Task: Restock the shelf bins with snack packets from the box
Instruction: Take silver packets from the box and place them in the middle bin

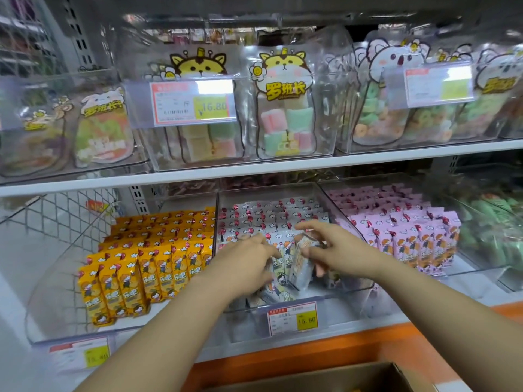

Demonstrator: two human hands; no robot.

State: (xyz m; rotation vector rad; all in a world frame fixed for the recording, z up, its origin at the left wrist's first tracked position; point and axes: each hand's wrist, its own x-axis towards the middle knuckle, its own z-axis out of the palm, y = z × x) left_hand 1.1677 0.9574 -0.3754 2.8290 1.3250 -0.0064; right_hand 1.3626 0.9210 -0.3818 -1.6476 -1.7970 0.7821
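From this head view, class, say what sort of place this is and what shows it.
Most likely a shop's snack aisle: clear shelf bins packed with rows of identical snack packets, price tags reading 16.80 on the bin fronts, and a cardboard box below the shelf.

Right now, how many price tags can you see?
4 price tags: top shelf middle, top shelf right, bottom shelf middle, bottom shelf left. More may be hidden.

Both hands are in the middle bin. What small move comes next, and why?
Probably set the packet in the right hand upright beside the left hand, in the middle bin: its front packets lie tilted, while the rows behind stand neat.
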